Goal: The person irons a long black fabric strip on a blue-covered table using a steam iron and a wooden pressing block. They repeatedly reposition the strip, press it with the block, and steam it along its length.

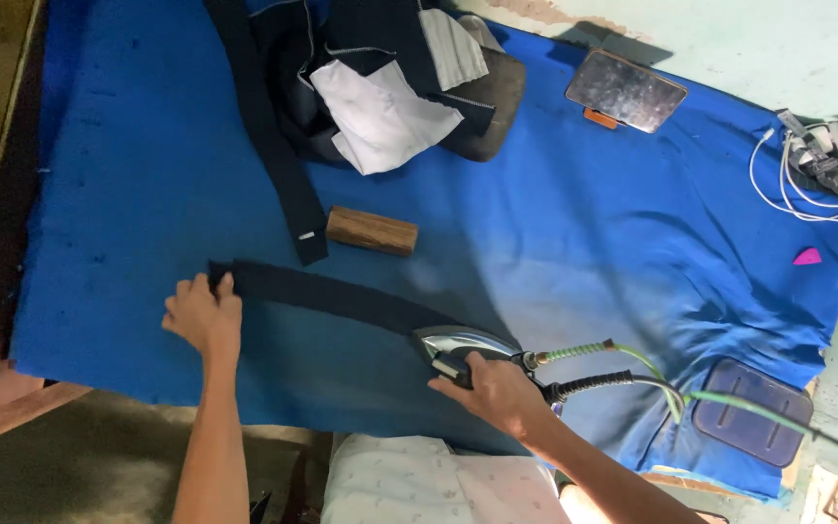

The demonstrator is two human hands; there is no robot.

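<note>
Blue cloth [574, 243] covers the worktop, and a dark strip [332, 294] lies across it near the front edge, running from left to right. The left hand [204, 315] reaches in from the front edge with the forearm nearly straight, palm down, fingers pressing flat on the strip's left end rather than gripping it. The right hand [493, 391] comes in at a slant from the front right, wrist bent, fingers clenched around the handle of an iron [463, 346] whose nose sits on the strip's right end. Green hose [632, 361] trails from the iron toward the right edge. A wood block [371, 231] lies just behind the strip, beside a second dark strip [269, 136].
</note>
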